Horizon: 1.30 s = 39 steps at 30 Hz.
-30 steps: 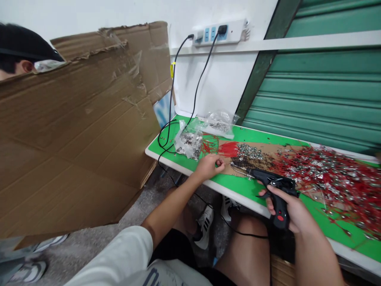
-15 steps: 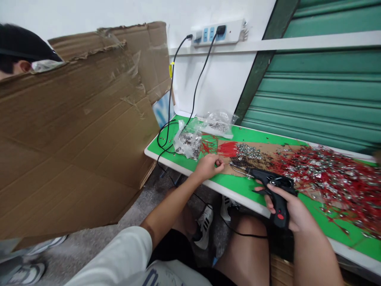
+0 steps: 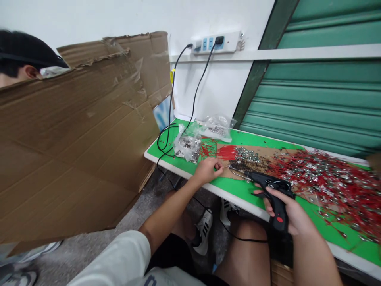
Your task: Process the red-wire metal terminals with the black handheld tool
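Note:
My right hand (image 3: 297, 212) is wrapped round the grip of a black soldering gun (image 3: 279, 200) with a red button. Its thin metal tip points left, close to the fingers of my left hand (image 3: 207, 170). The left fingers are pinched together above the table's front side; whatever is between them is too small to make out. Just behind the hands, a row of red wires (image 3: 226, 152) with round silver pieces (image 3: 247, 154) at their right ends lies on a flat cardboard strip (image 3: 235, 173), which has dark marks.
A big pile of red wires with silver parts (image 3: 330, 178) covers the right of the green table (image 3: 253, 137). Two plastic bags of small metal parts (image 3: 187, 146) stand at the left. Black cords hang from a power strip (image 3: 228, 41). A tall cardboard sheet (image 3: 83, 151) hides most of another person.
The whole view has shifted slightly, so the scene sits a little lower. Both hands and the soldering gun keep almost the same place over the table.

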Each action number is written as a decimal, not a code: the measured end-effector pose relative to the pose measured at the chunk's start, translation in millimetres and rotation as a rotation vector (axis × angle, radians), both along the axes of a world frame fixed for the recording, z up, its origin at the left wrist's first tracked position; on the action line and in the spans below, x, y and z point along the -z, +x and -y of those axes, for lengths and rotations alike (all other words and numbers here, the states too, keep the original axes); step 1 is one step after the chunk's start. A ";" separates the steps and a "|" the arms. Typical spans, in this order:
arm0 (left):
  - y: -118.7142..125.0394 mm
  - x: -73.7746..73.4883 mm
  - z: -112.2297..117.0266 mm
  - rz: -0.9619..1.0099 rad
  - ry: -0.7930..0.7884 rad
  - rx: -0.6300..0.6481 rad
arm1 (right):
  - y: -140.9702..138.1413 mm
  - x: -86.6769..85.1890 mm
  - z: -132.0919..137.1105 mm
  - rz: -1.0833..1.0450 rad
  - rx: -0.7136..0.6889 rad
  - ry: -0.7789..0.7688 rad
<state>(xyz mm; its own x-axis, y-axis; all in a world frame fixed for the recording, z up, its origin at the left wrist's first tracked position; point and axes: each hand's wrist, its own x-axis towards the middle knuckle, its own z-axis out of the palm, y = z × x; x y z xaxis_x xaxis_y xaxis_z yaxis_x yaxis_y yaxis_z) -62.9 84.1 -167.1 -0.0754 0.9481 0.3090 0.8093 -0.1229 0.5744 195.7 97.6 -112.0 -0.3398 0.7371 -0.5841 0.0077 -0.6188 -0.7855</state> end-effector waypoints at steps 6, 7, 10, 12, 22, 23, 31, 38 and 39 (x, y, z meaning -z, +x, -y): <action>0.3 -1.8 0.9 -0.012 0.000 0.004 | 0.1 0.6 -0.1 0.030 0.004 0.013; 0.3 -2.1 0.9 -0.014 0.002 0.004 | -0.1 0.5 0.0 0.034 0.005 0.011; 0.1 -2.2 0.8 -0.017 0.003 0.008 | -0.5 0.4 0.6 0.025 0.000 0.016; 0.0 -1.6 0.5 -0.021 0.003 0.008 | -0.7 0.0 1.1 0.017 0.000 0.027; -0.9 2.7 0.3 -0.011 0.020 0.000 | -1.9 0.2 2.3 0.044 -0.006 0.058; -1.0 3.4 -0.1 -0.011 0.023 -0.003 | -1.6 1.0 2.3 0.049 -0.011 0.065; -1.7 6.6 -1.3 -0.002 0.034 0.001 | 0.6 5.8 3.1 0.076 -0.006 0.107; -2.0 7.6 -1.9 0.001 0.030 -0.002 | -2.9 -0.1 6.3 0.103 -0.003 0.112; -2.0 7.9 -2.2 -0.001 0.031 0.001 | -3.7 -1.2 6.7 0.105 -0.002 0.110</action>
<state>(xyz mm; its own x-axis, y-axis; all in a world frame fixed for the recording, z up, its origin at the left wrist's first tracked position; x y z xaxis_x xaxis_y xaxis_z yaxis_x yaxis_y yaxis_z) -65.0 86.3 -175.0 -0.0742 0.9382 0.3381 0.8095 -0.1414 0.5698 192.1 90.9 -110.8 -0.2827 0.7980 -0.5322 0.0943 -0.5290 -0.8434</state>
